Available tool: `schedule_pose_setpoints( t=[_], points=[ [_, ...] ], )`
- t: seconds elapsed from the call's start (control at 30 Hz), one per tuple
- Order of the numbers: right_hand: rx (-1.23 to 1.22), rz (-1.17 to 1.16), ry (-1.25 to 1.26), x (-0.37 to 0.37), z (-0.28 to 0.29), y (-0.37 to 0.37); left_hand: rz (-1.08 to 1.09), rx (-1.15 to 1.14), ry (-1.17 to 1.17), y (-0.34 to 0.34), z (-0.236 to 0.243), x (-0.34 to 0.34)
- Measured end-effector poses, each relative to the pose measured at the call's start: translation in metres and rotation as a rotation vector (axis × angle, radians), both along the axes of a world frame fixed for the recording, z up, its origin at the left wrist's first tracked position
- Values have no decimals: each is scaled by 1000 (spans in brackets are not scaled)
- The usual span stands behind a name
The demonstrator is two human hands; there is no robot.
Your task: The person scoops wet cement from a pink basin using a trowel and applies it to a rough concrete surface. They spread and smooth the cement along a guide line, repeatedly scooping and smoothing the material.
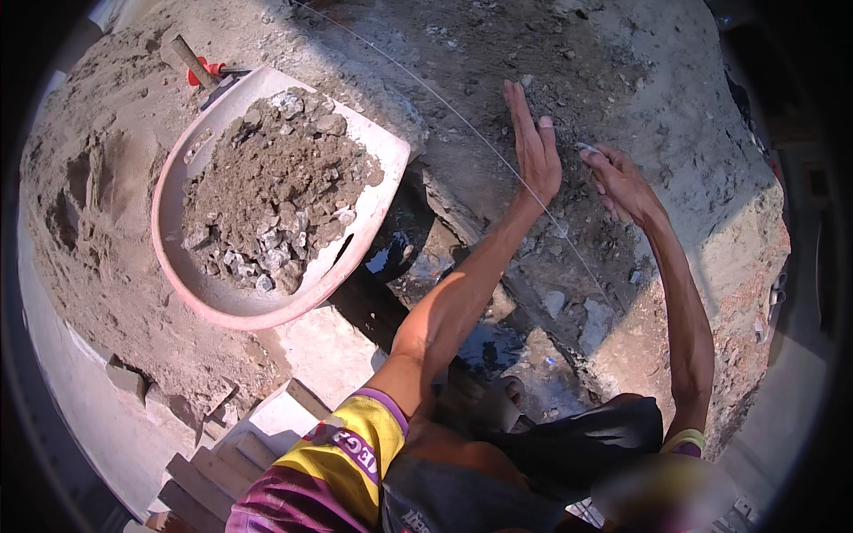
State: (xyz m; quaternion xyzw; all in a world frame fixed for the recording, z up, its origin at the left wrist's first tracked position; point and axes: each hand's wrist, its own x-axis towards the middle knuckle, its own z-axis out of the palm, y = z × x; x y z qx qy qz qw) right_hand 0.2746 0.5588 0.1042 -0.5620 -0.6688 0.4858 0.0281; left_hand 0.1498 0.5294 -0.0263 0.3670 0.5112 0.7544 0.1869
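Note:
My left hand [538, 155] is held flat over the grey, gritty ground, its fingers stretched out and nothing in it. Just to its right, my right hand [622, 185] has its fingers curled, with a small whitish stick-like piece [586, 147] at the fingertips; its kind is too small to tell. A thin taut string [444, 104] runs slantwise across the scene and crosses by my left wrist. To the left stands a pale pink, scoop-shaped pan [209, 306] holding brown soil [284, 169] and broken stones [280, 262].
Behind the pan are a wooden handle [191, 60] and a red piece [206, 71]. Stacked bricks [200, 484] lie at the lower left. A dark wet gap [382, 253] with rubble lies between the pan and my left forearm. A raised earth bank [729, 204] rises on the right.

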Motion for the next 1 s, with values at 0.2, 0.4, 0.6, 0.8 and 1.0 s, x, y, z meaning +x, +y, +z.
schedule_pose_setpoints(
  t=[0.2, 0.4, 0.6, 0.8, 1.0],
  points=[
    [658, 458, -22, -87, 39, -36, 270, -256, -95, -74, -34, -17],
    [1022, 654, -282, -68, -72, 85, 319, -270, 28, -73, -50, -22],
    [1180, 889, 22, -75, -149, 84, 320, -340, 59, -59, -67, -29],
    [822, 905, -450, -19, -87, 62, 345, -443, 352, -60, -92, -43],
    [840, 725, -381, 2, -121, 52, 313, -426, 366, -49, -85, -31]
  ],
)
